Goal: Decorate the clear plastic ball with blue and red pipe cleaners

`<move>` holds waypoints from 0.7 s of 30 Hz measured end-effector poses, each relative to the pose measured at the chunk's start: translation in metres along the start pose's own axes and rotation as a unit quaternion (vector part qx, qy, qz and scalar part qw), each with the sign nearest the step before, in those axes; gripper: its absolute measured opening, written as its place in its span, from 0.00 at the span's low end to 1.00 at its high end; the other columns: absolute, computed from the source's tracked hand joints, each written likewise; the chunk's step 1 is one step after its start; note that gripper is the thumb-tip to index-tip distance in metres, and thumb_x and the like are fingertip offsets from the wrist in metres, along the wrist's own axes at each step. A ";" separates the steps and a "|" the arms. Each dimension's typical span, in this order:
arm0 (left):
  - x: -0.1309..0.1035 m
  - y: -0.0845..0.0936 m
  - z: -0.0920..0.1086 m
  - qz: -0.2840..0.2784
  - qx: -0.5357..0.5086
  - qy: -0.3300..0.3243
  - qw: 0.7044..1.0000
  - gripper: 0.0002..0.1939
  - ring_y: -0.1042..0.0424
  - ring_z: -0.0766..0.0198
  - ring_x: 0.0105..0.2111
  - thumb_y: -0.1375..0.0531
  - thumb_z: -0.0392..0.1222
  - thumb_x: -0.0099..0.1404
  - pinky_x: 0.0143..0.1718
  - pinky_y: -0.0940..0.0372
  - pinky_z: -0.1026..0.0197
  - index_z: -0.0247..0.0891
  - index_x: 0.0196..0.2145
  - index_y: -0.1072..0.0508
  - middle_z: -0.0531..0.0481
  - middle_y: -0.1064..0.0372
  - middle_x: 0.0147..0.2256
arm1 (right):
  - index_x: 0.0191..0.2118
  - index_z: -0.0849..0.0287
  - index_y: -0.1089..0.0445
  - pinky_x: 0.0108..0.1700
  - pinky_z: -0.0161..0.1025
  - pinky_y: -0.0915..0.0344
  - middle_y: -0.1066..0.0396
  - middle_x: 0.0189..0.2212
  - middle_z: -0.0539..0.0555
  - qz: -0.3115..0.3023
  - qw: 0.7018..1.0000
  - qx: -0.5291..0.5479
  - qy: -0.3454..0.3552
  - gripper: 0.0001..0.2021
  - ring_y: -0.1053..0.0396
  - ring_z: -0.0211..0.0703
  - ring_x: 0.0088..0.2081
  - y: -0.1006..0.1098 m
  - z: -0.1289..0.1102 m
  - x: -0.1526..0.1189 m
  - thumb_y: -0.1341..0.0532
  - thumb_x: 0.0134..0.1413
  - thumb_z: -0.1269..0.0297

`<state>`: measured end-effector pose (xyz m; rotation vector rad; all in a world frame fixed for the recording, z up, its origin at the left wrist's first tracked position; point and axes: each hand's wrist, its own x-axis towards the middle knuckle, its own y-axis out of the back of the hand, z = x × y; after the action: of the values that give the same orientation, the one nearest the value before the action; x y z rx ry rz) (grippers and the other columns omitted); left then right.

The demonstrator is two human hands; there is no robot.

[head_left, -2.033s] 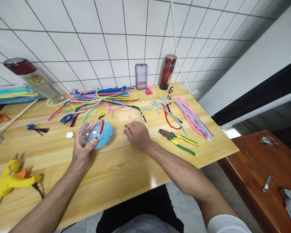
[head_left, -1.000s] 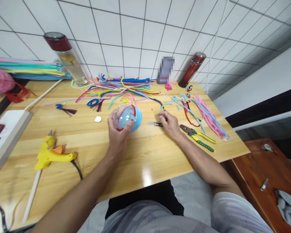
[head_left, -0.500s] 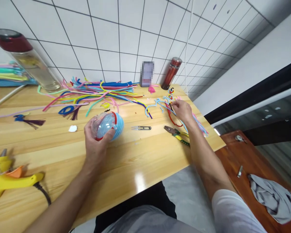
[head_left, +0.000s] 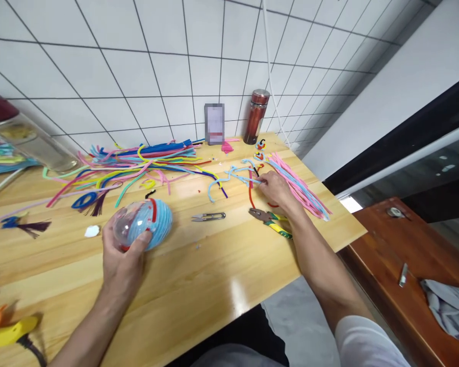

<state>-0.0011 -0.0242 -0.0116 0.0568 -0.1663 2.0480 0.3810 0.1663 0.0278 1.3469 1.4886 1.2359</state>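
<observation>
My left hand (head_left: 122, 250) is wrapped round a clear plastic ball (head_left: 132, 216), its right half coiled with light blue pipe cleaner (head_left: 162, 224) and a red strip (head_left: 153, 210) running along the join. At the right, my right hand (head_left: 276, 187) has its fingertips pinched together at the end of a light blue pipe cleaner (head_left: 253, 180). A red pipe cleaner (head_left: 250, 196) passes beside those fingers and partly under the hand. Pliers with green and yellow handles (head_left: 271, 220) lie just below the right hand. Thread snips (head_left: 209, 217) rest between both hands.
A heap of coloured pipe cleaners (head_left: 149, 160) lies along the wall, and a pink and blue bundle (head_left: 298, 183) at the right. A red thermos (head_left: 257, 117), a phone (head_left: 214, 124) and a tilted-looking glass bottle (head_left: 34, 142) stand behind. A yellow glue gun (head_left: 11, 331) lies front left.
The view has swung to the right. My right hand has shifted from beside a black piece to the light blue pipe cleaner. My left hand keeps its hold on the ball.
</observation>
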 end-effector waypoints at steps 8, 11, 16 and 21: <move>-0.002 -0.015 0.018 0.058 -0.014 0.067 0.996 0.49 0.41 0.36 0.73 0.20 0.57 0.45 0.76 0.52 0.29 0.54 0.62 0.31 0.44 0.33 0.68 | 0.39 0.54 0.16 0.49 0.38 0.34 0.18 0.46 0.55 -0.032 0.998 0.045 0.002 0.16 0.23 0.47 0.47 0.001 0.002 -0.001 0.43 0.60 0.73; -0.002 -0.016 0.019 0.054 -0.024 0.069 0.996 0.48 0.41 0.36 0.73 0.20 0.55 0.45 0.76 0.54 0.27 0.54 0.62 0.30 0.44 0.33 0.68 | 0.40 0.54 0.16 0.49 0.38 0.34 0.18 0.46 0.55 -0.019 0.998 0.058 -0.011 0.16 0.23 0.47 0.47 -0.001 0.001 -0.001 0.42 0.59 0.74; -0.003 -0.018 0.021 0.054 -0.014 0.076 0.996 0.47 0.42 0.36 0.74 0.20 0.56 0.45 0.76 0.54 0.28 0.55 0.61 0.29 0.45 0.33 0.68 | 0.48 0.54 0.17 0.51 0.40 0.34 0.18 0.48 0.56 0.051 0.996 0.071 -0.037 0.18 0.24 0.48 0.50 -0.006 0.003 0.004 0.44 0.64 0.75; -0.004 -0.019 0.024 0.056 0.000 0.089 0.994 0.50 0.43 0.34 0.74 0.20 0.59 0.42 0.76 0.54 0.28 0.55 0.61 0.30 0.45 0.35 0.69 | 0.52 0.54 0.18 0.52 0.42 0.33 0.20 0.49 0.59 0.033 0.998 0.046 -0.031 0.18 0.25 0.51 0.52 -0.010 0.000 0.008 0.43 0.67 0.72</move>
<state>0.0171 -0.0219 0.0133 -0.1381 -0.0583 2.1519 0.3776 0.1749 0.0181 1.4925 1.4845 1.1667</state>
